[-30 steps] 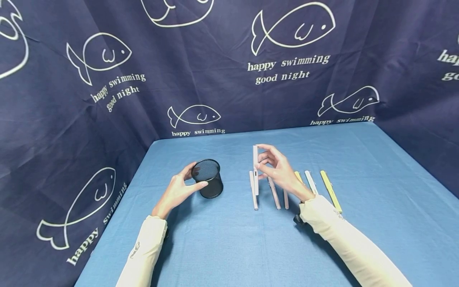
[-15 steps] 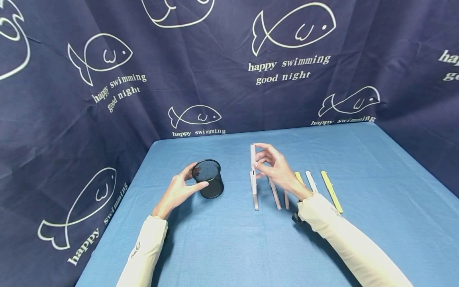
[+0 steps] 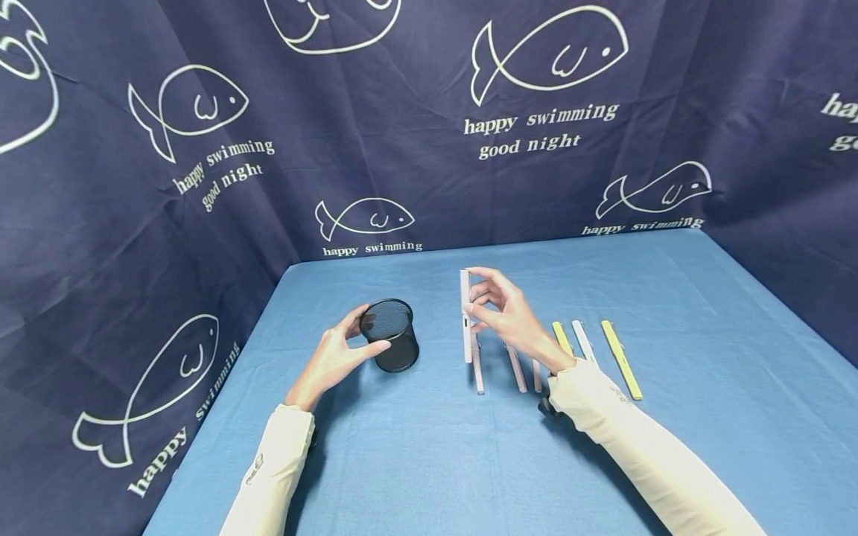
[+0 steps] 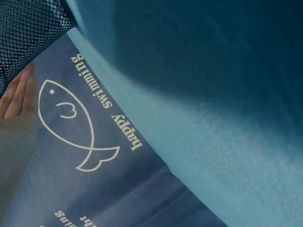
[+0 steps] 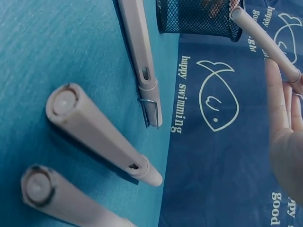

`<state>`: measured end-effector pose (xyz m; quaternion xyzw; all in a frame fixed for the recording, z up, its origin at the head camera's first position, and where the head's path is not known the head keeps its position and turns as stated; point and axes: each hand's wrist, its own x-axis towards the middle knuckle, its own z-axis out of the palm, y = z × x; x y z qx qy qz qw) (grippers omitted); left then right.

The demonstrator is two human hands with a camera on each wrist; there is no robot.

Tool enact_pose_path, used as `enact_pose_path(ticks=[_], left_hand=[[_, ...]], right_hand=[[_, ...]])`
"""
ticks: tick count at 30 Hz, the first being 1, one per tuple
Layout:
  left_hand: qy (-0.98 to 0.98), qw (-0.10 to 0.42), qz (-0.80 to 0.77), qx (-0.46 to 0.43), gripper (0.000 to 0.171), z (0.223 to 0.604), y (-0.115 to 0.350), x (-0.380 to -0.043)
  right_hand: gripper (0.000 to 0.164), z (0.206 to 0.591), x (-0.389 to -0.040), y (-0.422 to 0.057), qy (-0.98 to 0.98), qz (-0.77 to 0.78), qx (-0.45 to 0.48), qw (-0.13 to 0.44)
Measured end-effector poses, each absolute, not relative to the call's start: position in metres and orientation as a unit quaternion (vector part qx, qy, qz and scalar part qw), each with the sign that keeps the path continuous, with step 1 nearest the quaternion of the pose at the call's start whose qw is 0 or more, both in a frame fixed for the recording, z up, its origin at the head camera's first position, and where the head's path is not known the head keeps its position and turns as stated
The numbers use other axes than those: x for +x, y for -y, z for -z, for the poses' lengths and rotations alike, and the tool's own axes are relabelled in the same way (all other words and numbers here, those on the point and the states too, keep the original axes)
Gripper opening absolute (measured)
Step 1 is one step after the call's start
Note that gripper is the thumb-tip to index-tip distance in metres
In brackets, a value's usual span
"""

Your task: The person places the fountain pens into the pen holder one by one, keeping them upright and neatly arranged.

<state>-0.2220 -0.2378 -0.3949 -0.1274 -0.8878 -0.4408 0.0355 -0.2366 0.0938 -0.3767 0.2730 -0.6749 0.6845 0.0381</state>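
My left hand (image 3: pixel 335 357) grips a black mesh pen holder (image 3: pixel 397 351) that stands on the table, thumb on its near side and fingers behind. In the left wrist view a corner of the mesh (image 4: pixel 33 30) shows beside the fingertips (image 4: pixel 27 90). Between the thumb and fingers of my right hand (image 3: pixel 512 316) a pale pink pen (image 3: pixel 466 339) is pinched, upright and off the cloth, to the right of the holder. Below that hand lie three similar pink pens, a left one (image 3: pixel 478 372), a middle one (image 3: pixel 516 370) and a right one (image 3: pixel 537 377).
Further right lie a short-looking yellow pen (image 3: pixel 562 337), a white pen (image 3: pixel 582 339) and another yellow pen (image 3: pixel 621 361). Blue cloth (image 3: pixel 429 461) covers the table. Dark curtains (image 3: pixel 429 149) with fish prints rise behind it and at both sides.
The right hand has shifted a little to the left with the pink pen, nearer the pen holder. The left hand and the holder stay in place.
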Motion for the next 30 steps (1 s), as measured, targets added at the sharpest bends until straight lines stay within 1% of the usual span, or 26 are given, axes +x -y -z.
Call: enact_pose_path(ticks=[15,30], left_hand=[[0.889,0.028,0.441,-0.118,0.091,0.394,0.237,-0.220],[0.886,0.036,0.445,-0.125,0.091,0.397,0.238,-0.222]], right_hand=[[0.056,0.378,-0.237,-0.083,0.677,-0.676,0.290,0.039],[0.055,0.379,-0.238,-0.073,0.678,-0.672,0.295,0.033]])
